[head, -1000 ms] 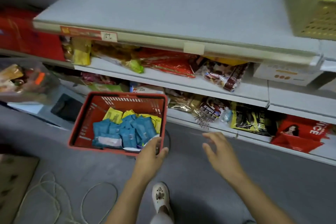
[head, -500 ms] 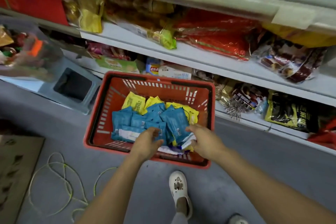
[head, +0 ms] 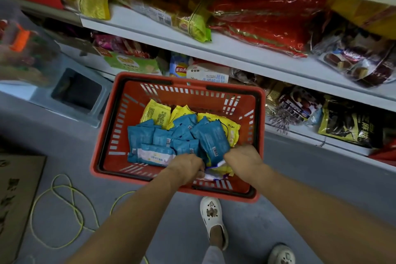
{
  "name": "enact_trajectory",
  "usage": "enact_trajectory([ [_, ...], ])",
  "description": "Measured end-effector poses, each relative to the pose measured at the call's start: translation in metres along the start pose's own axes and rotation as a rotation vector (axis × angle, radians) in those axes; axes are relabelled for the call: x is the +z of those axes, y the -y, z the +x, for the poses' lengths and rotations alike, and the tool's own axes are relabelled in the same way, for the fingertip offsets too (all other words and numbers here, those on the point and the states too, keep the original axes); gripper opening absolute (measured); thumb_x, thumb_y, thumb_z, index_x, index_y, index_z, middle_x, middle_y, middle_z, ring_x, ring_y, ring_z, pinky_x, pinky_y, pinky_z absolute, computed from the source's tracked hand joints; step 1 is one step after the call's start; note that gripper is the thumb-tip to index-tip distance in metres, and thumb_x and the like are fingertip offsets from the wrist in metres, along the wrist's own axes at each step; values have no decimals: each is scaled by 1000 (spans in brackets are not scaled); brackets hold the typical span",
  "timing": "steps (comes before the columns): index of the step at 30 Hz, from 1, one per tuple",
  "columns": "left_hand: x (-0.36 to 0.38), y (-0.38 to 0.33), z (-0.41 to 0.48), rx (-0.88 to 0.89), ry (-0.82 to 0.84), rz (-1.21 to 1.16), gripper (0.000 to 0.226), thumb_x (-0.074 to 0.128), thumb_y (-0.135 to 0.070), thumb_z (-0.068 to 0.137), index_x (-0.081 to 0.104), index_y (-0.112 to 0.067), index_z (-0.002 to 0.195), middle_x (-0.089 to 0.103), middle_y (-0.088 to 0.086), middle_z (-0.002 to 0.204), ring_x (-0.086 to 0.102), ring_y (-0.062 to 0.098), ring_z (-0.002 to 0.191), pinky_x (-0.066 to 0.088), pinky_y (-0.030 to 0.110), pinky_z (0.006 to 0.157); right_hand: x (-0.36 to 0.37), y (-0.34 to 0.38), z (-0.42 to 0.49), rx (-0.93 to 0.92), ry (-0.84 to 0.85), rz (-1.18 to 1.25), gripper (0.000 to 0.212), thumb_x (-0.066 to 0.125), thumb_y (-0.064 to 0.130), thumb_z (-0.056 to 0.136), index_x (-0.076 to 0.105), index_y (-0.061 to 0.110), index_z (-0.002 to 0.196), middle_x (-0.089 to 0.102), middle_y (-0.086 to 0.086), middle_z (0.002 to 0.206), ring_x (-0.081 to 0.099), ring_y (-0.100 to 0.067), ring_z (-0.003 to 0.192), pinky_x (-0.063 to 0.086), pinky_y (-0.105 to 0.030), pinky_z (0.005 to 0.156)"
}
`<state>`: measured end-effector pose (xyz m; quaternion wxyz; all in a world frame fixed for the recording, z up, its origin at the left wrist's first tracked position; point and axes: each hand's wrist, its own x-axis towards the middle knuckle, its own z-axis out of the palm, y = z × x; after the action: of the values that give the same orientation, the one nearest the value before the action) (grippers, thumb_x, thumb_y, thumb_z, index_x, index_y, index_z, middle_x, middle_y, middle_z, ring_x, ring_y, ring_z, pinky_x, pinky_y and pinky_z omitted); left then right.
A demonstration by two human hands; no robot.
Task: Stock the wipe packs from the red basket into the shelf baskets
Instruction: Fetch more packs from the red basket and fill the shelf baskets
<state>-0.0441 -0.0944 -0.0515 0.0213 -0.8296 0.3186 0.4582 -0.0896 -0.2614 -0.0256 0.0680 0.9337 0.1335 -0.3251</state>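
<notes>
By the shelves (head: 240,54), a red plastic basket (head: 188,81) is set close for easy reach. At its near edge, left hand (head: 186,167) and right hand (head: 243,158) are curled into soft blue wipe packs (head: 212,139), likely to gather some; grips cannot be told.

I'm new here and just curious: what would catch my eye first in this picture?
The red basket stands out first, in the middle of the view, heaped with blue packs and a few yellow packs at its far side. The left hand and the right hand dig into the heap at the near edge, fingers hidden among the packs. Behind it run white shelves crowded with shiny snack bags.
</notes>
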Motion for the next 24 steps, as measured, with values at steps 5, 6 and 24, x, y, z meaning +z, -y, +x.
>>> enact_trajectory([
  [5, -5, -1, -6, 10, -131, -155, 23, 47, -29, 100, 63, -17, 111, 61, -1, 95, 57, 17, 85, 41, 27, 72, -13, -7, -17, 59, -241, 175, 21, 67, 6, 69, 66, 14, 89, 69, -6, 85, 64, -27, 87, 43, -32, 78],
  [6, -5, 2, -11, 0, -182, -296, 19, 46, -25, 101, 63, -17, 103, 59, -1, 88, 54, 16, 77, 40, 26, 67, -15, -11, -25, 87, -280, 256, 24, 61, 6, 76, 63, 15, 99, 68, -4, 94, 61, -26, 93, 41, -31, 79],
  [24, -49, -250, -111, -13, -545, -1755, 18, 46, -15, 98, 58, -1, 96, 74, 15, 87, 68, 21, 68, 53, 27, 59, -4, -121, -260, 251, -648, 1580, 21, 48, 6, 94, 65, 17, 99, 71, -4, 97, 65, -30, 95, 52, -45, 83],
])
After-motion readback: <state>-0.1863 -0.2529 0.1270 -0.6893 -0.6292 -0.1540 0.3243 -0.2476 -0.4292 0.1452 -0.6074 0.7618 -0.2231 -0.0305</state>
